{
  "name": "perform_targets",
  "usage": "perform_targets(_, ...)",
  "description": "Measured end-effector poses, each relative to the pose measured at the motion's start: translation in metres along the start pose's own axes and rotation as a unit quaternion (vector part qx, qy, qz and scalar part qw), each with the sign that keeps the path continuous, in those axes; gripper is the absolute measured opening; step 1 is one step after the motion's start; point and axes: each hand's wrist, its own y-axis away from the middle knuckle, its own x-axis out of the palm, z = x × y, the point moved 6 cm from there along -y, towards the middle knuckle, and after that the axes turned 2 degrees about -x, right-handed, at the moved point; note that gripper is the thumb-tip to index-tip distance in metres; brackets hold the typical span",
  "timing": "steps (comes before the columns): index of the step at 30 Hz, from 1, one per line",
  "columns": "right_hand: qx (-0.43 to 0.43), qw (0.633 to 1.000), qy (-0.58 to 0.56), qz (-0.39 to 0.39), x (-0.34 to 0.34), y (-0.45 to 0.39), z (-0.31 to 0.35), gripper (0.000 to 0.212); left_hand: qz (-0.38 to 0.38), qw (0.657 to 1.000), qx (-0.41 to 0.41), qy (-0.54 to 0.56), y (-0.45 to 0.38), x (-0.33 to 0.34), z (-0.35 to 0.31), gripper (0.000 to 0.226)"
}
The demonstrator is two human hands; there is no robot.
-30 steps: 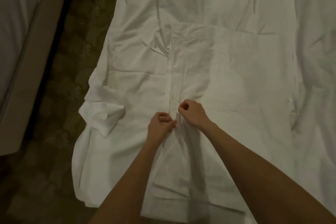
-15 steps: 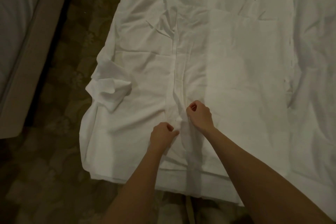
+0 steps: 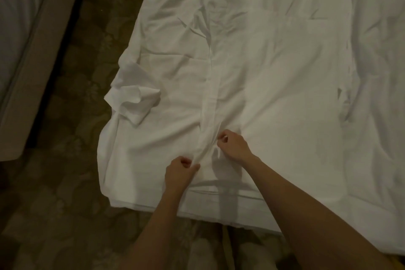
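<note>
A white shirt (image 3: 274, 94) lies flat on a bed (image 3: 383, 50), centre frame. Toward six o'clock, the left hand (image 3: 180, 170) and right hand (image 3: 233, 144) each pinch its front placket. The cloth looks light, limp and easily bunched, so the doubled placket likely gives the firmest hold.

readable text: none that you can make out | white shirt (image 3: 274, 94) pinched by your left hand (image 3: 178, 173) and right hand (image 3: 233, 146): no legible label, brand or number | bedsheet (image 3: 377, 72) beyond your right hand: plain | carpet (image 3: 72, 160) left of your left hand: pattern only, no lettering
</note>
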Motion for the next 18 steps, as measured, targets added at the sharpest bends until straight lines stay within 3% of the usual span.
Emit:
perform_targets(2, -0.006, 1.0, -0.009, -0.004, 0.0, 0.002, 0.0, 0.029, 0.005, 1.0, 0.004, 0.026, 0.003, 0.001, -0.005, 0.035)
perform_targets(7, 0.006, 0.998, -0.042, -0.053, -0.01, 0.007, -0.009, 0.042, 0.157, 0.984, -0.02, -0.075, -0.005, 0.012, -0.015, 0.043)
perform_targets(9, 0.033, 0.993, -0.049, -0.1, -0.024, 0.013, -0.027, 0.04, 0.215, 0.971, -0.06, -0.082, -0.001, 0.018, -0.012, 0.052)
perform_targets(12, 0.088, 0.982, -0.008, -0.166, -0.055, 0.032, -0.071, 0.032, 0.263, 0.959, -0.064, -0.081, 0.013, 0.031, -0.011, 0.047)
perform_targets(15, 0.138, 0.974, 0.024, -0.177, -0.076, 0.053, -0.112, 0.029, 0.242, 0.969, -0.043, -0.037, 0.017, 0.034, -0.005, 0.047)
perform_targets(18, 0.161, 0.971, 0.032, -0.176, -0.091, 0.072, -0.148, 0.028, 0.147, 0.987, -0.047, 0.05, 0.021, 0.033, 0.0, 0.058)
